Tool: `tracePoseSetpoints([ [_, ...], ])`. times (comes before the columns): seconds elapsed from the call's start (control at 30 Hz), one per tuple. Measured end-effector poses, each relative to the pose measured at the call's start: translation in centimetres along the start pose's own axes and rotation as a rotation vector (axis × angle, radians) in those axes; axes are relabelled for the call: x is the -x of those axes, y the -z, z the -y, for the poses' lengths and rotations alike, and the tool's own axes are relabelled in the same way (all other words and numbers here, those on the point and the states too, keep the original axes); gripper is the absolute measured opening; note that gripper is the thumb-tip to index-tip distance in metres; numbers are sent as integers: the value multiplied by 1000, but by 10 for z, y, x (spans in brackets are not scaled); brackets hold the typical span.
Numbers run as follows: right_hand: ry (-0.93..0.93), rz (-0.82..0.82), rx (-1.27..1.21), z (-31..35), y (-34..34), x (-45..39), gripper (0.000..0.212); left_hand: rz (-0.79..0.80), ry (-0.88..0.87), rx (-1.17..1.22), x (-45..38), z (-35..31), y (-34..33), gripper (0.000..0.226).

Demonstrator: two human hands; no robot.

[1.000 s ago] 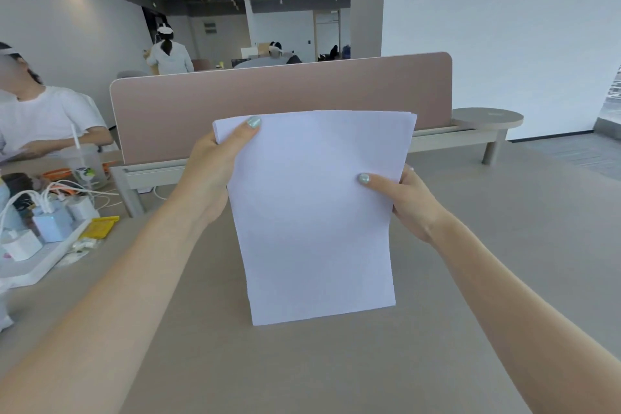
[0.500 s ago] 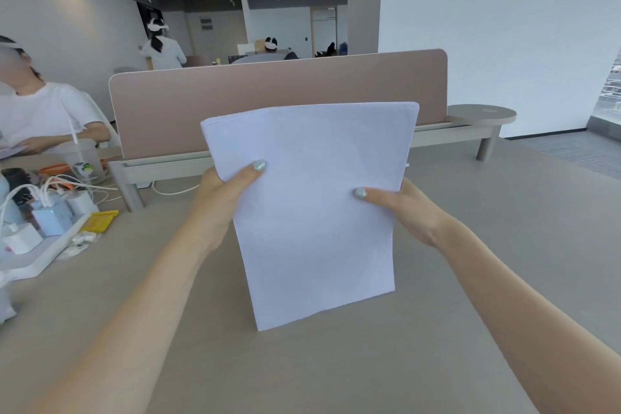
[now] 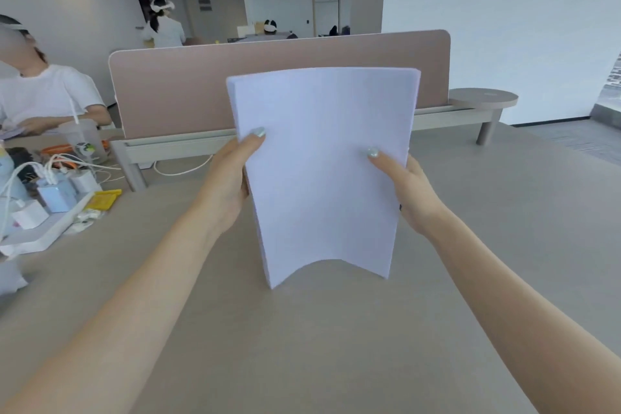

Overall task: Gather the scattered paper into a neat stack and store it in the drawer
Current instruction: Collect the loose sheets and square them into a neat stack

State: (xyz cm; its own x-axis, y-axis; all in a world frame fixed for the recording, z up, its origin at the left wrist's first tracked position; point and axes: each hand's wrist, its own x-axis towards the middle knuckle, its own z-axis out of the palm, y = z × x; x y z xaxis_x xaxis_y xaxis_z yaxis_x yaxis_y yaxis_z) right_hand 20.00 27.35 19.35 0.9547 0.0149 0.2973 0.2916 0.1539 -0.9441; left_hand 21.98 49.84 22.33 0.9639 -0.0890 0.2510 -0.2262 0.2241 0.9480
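**Paper stack stood on end between two hands**

A stack of white paper (image 3: 322, 171) stands upright on the grey worktop (image 3: 336, 346), its lower edge resting on the surface at the two bottom corners while the middle of that edge bows upward in an arch. The sheets curve slightly toward the camera, and the top edges line up closely, with a few layers showing at the upper left corner.

The left hand (image 3: 228, 185) grips the left edge of the stack, thumb laid across the front face and the other fingers hidden behind the paper. The right hand (image 3: 408, 191) grips the right edge in the same way, its thumb pressed flat on the front sheet and the remaining fingers out of sight behind. Both hands are clamped on the paper at about mid-height.

Behind the stack runs a pinkish-brown divider panel (image 3: 188, 91). At the left edge of the worktop lies a white power strip (image 3: 43, 228) crowded with chargers and cables, with a yellow item (image 3: 104, 200) just beside it. A person in a white T-shirt (image 3: 47, 94) sits at the far left.
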Motion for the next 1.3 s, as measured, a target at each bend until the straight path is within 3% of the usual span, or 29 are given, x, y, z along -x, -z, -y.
tracePoseSetpoints([
  [0.17,11,74,-96,25,7,-15,29,129,28,-179,-19,-32,8,19],
  [0.33,15,85,-103,33,1,-32,23,119,77,-53,-24,-34,6,17],
  [0.47,-109,105,-120,-3,9,-23,23,140,150,-30,-23,-12,12,24],
  [0.63,-315,174,40,-66,26,6,55,159,126,-79,-30,-2,17,34],
  [0.73,-349,200,77,-78,29,14,48,100,86,-117,-34,0,17,41],
  [0.9,-313,164,133,-75,30,5,29,-106,-35,-115,-32,7,10,1],
  [1.13,-310,287,181,-60,42,-10,44,-79,-27,-1,-14,10,2,8],
  [1.3,-151,187,-16,-6,34,-30,40,46,-19,57,-15,-9,0,17],
])
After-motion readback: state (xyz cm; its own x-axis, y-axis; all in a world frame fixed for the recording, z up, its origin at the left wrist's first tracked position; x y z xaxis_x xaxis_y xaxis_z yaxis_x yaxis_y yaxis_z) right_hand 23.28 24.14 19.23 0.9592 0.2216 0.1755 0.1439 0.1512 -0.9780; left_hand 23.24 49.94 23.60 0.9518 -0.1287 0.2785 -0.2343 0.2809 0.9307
